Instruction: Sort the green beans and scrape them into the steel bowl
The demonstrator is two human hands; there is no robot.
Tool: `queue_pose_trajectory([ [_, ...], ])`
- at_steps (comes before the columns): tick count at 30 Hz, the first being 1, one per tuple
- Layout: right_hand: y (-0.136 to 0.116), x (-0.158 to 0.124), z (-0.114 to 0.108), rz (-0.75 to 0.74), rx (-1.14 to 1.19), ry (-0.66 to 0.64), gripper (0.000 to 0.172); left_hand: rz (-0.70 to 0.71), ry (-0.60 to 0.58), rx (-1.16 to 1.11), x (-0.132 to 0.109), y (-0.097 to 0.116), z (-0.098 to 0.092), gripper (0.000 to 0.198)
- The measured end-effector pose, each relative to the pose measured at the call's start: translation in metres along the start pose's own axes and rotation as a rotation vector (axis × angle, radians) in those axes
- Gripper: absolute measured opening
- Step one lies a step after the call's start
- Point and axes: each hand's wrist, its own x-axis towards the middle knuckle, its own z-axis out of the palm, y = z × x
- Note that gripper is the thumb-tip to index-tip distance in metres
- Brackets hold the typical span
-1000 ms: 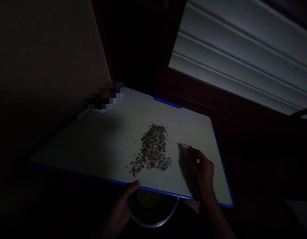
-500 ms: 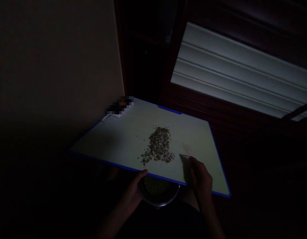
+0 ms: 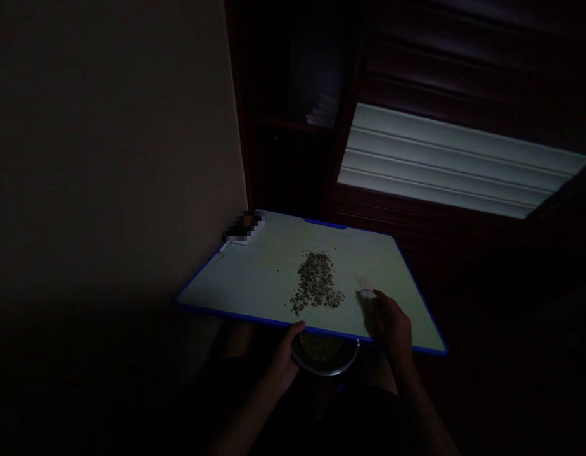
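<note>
A white board with a blue rim (image 3: 254,285) lies in front of me in a dark room. A heap of small greenish-brown grains (image 3: 315,283) sits near its middle. My right hand (image 3: 390,323) rests on the board to the right of the heap, fingers pinched on a small pale thing I cannot make out. Below the board's near edge, my left hand (image 3: 286,361) grips the rim of a metal bowl (image 3: 325,358) holding more of the same grains.
A pale wall stands on the left. Dark wooden furniture with a shelf of papers (image 3: 321,114) rises behind the board. A lit slatted panel (image 3: 445,168) lies at the right. A small blurred object (image 3: 242,228) sits on the board's far left corner.
My view has tilted up and to the left, so the board and hands sit lower and smaller in frame. Both hands keep their places relative to the board and bowl.
</note>
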Motion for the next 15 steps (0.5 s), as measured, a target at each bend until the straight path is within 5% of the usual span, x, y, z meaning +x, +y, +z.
queue_pose_trajectory([
  [15, 0.0046, 0.0025, 0.0020, 0.021, -0.044, -0.020, 0.043, 0.037, -0.041, -0.039, 0.0097, -0.0070, -0.0061, 0.034],
])
